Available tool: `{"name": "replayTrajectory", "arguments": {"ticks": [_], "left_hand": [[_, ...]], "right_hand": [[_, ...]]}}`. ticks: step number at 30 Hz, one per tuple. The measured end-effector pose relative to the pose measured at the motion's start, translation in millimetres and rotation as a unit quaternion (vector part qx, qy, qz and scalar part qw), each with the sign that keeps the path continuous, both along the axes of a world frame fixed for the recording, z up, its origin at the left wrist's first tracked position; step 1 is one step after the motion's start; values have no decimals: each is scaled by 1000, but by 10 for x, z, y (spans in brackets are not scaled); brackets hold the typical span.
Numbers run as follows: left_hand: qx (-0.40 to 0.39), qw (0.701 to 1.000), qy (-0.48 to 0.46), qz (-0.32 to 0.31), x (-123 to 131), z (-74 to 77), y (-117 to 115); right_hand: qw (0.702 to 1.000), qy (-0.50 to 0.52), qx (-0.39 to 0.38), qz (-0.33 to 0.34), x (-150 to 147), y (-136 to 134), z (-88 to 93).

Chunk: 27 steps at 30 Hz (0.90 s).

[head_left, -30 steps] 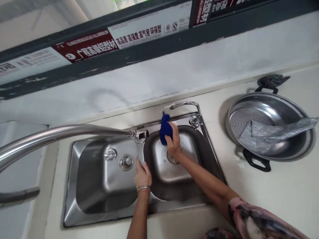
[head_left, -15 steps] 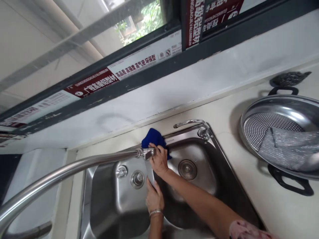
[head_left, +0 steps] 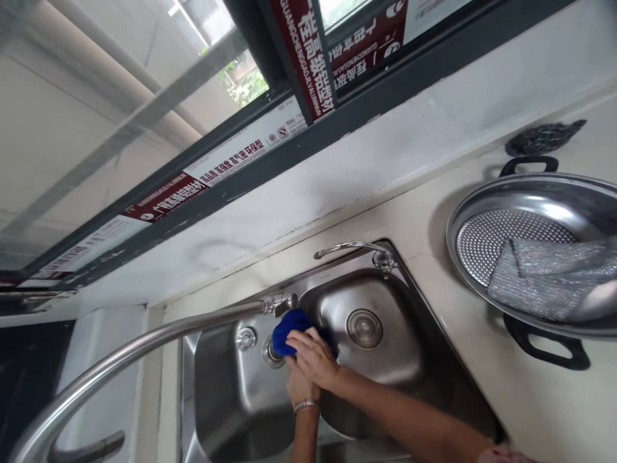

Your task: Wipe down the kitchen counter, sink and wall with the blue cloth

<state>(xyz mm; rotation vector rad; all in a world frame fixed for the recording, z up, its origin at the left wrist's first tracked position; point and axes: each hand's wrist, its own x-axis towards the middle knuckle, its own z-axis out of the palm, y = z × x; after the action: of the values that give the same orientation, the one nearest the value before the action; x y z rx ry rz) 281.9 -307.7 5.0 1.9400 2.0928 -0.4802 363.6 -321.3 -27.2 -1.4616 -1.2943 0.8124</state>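
Cloth (head_left: 290, 326) is bunching over mid sink (head_left: 395, 321), just by tap (head_left: 212, 324); R hand (head_left: 315, 363) is gripping it, fingers curling. L hand (head_left: 299, 388) is lying underneath, part hidden, can't tell its grip. Prob. mid-wipe; amt done vs. left isn't showing.

Silvery bracelet (head_left: 306, 404) — pinkish sleeve (head_left: 502, 455), perhaps patterned.

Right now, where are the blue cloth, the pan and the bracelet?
Blue cloth (head_left: 293, 321), head view: its upper part.
Pan (head_left: 483, 243), head view: its dotted base.
Bracelet (head_left: 305, 404), head view: the band's middle.
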Motion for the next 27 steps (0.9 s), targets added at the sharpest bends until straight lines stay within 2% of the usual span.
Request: {"name": "replayTrajectory", "arguments": {"ticks": [2,3,5,7,8,10,12,14,17,19,21,23,27], "left_hand": [[2,1000,-2,11,56,59,-2],[7,1000,-6,18,83,82,-5],[20,999,-28,33,127,114,-12],[28,997,-58,52,150,125,-18],[32,995,-72,60,153,123,-20],[35,993,-87,65,145,107,-22],[36,993,-86,65,131,84,-22],[31,994,-76,68,120,64,-20],[19,995,-69,69,108,42,-19],[17,995,-76,67,94,24,-23],[20,994,-87,69,71,0,-31],[37,991,-103,71,46,-26,-41],[68,988,-118,71,31,-43,-51]], "right_hand": [[999,34,9,13,140,-59,-75],[998,56,1,-3,234,-83,-129],[990,101,-44,-92,456,-128,-233],[966,133,-85,-206,699,-149,-281],[955,144,-86,-245,813,-137,-274],[949,155,-44,-271,979,-46,-213],[957,141,10,-253,1009,128,-139],[966,113,28,-232,872,336,-105],[972,86,-11,-220,442,565,-156],[972,74,-39,-218,147,594,-241],[976,64,-63,-201,-53,517,-352],[979,57,-97,-169,-133,352,-476],[980,34,-182,-75,-59,-124,-684]]}}
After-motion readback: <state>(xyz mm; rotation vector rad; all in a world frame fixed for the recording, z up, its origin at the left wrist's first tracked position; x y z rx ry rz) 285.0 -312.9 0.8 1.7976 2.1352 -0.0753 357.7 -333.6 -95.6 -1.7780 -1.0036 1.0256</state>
